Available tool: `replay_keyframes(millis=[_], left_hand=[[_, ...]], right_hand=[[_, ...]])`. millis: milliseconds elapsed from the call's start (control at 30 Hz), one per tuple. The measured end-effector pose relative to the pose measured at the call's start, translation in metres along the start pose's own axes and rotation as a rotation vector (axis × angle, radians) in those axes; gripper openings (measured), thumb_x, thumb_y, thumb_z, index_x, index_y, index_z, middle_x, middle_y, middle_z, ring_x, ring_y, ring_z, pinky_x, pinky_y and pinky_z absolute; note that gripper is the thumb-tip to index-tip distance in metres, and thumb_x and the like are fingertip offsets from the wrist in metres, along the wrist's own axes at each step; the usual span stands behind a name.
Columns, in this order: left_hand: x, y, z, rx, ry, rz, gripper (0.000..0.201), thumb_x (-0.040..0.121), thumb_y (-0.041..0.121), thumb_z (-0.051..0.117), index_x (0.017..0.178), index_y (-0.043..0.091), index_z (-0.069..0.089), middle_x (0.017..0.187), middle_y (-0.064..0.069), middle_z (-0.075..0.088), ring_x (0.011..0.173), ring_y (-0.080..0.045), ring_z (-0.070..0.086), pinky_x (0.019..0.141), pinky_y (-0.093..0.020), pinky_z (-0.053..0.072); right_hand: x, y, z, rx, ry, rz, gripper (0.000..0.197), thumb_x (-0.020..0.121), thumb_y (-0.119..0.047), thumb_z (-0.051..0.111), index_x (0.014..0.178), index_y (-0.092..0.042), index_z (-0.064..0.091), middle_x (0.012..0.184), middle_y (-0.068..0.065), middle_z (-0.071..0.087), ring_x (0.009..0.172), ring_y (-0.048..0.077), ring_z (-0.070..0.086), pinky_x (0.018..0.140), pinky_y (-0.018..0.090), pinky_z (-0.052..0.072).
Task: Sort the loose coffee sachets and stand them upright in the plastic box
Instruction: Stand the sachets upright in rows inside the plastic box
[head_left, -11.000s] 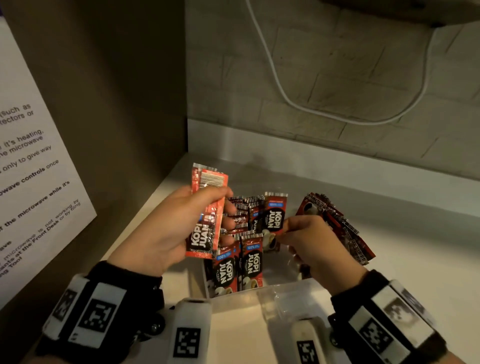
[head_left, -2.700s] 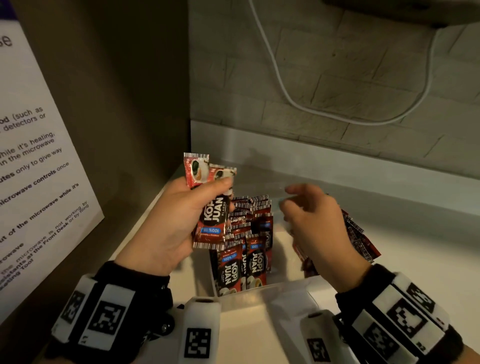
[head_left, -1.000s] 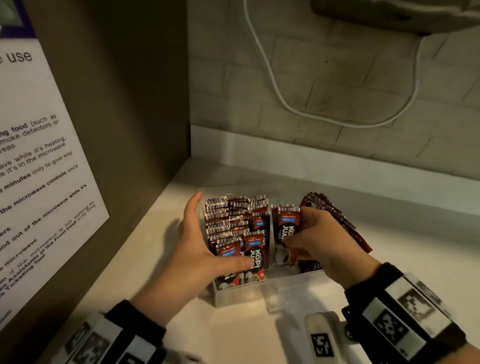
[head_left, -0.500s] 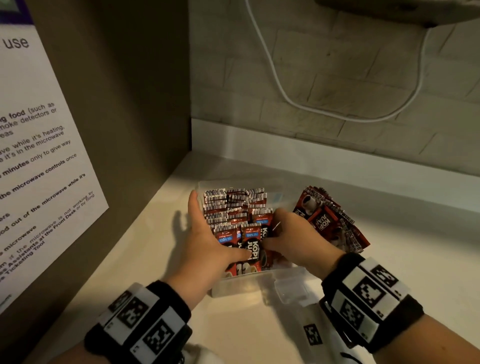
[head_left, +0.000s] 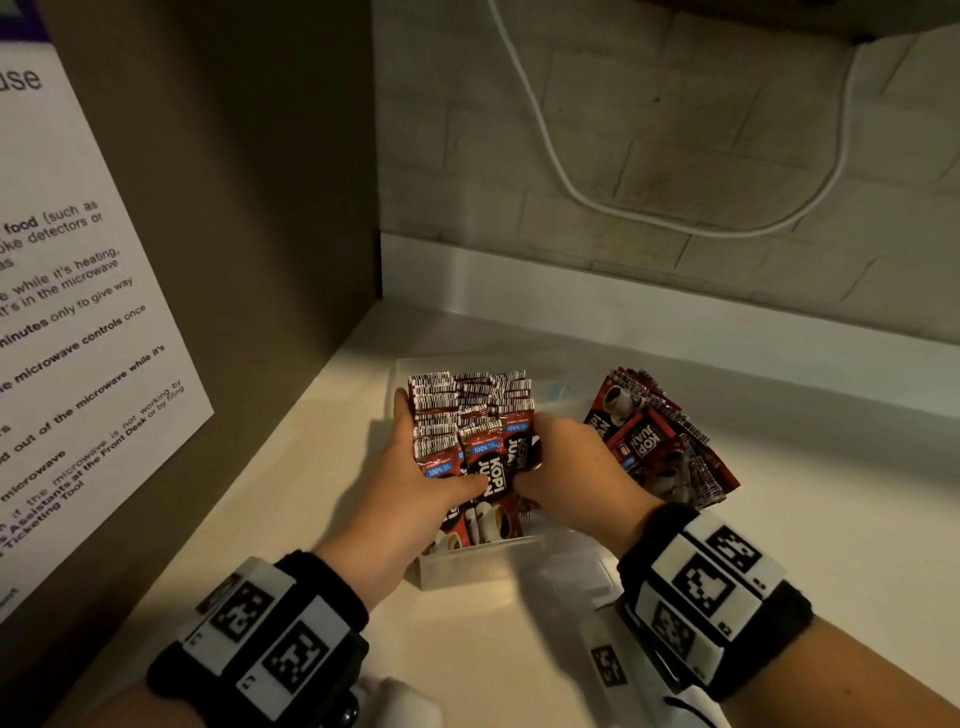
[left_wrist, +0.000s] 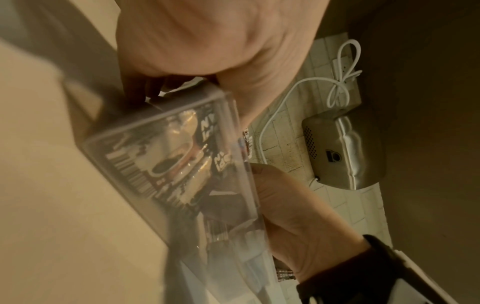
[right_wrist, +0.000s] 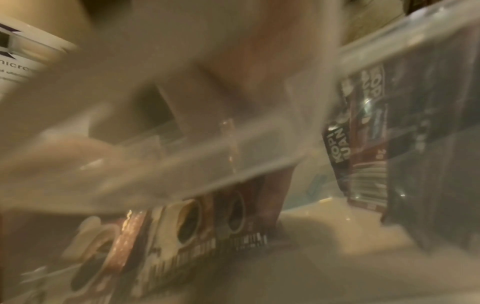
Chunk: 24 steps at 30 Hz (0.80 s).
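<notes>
Hands: left hand (head_left: 415, 486) lies along the left side of the upright sachets (head_left: 470, 415), fingers straight along the row, thumb laid across the front of the nearest packets; it presses and does not curl round any one packet. Right hand (head_left: 566, 467) is at the right side of the same block, fingers bent in against the front sachets; whether it pinches one or only pushes cannot be told from the head view, and the right wrist view is too blurred to settle it.

Plastic box (head_left: 467, 569): clear, rectangular, on the tabletop (head_left: 779, 545), near the left wall. Its left portion is packed with red and black "KOPI JUAN" sachets standing upright in rows, barcode edges up at the far end, printed faces toward the near wall. Seen through the box wall in the left wrist view (left_wrist: 171, 164), cup pictures and barcodes press against the plastic.

Loose sachets (head_left: 660, 441): a fanned, overlapping pile lying flat on the tabletop, just right of the box and beyond the right wrist.

Surroundings: printed notice (head_left: 78, 322) on the left panel; white cable (head_left: 571, 192) looping down the tiled far wall.
</notes>
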<state>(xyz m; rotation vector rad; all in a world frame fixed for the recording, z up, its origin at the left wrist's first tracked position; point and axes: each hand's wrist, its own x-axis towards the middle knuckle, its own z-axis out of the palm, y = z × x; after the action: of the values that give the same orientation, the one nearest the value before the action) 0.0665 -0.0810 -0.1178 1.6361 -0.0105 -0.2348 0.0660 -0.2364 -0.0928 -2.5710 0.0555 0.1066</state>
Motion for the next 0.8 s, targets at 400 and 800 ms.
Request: replay_keyframes(millis=[400,800], left_hand=[[0.004,-0.011,-0.004,-0.031,-0.019,-0.066,0.114,0.058,-0.01,0.083,0.145,0.038,0.027,0.106,0.004,0.071,0.091,-0.014,0.071,0.077,-0.034,0.058],[-0.004,-0.004,-0.006,-0.03,0.008,-0.116,0.131,0.06,-0.004,0.085,0.149,0.047,0.004,0.116,0.011,0.064,0.1,-0.014,0.067,0.091,-0.045,0.054]], right_hand=[[-0.005,0.002,0.0,0.156,-0.082,0.029,0.03,0.078,-0.005,0.065,0.106,-0.013,0.06,0.098,-0.001,0.067,0.082,0.011,0.062,0.06,0.013,0.046],[-0.011,0.0,-0.013,0.217,0.029,0.125,0.048,0.084,-0.016,0.068,0.126,-0.007,0.046,0.078,-0.008,0.055,0.065,0.004,0.054,0.062,0.02,0.05]])
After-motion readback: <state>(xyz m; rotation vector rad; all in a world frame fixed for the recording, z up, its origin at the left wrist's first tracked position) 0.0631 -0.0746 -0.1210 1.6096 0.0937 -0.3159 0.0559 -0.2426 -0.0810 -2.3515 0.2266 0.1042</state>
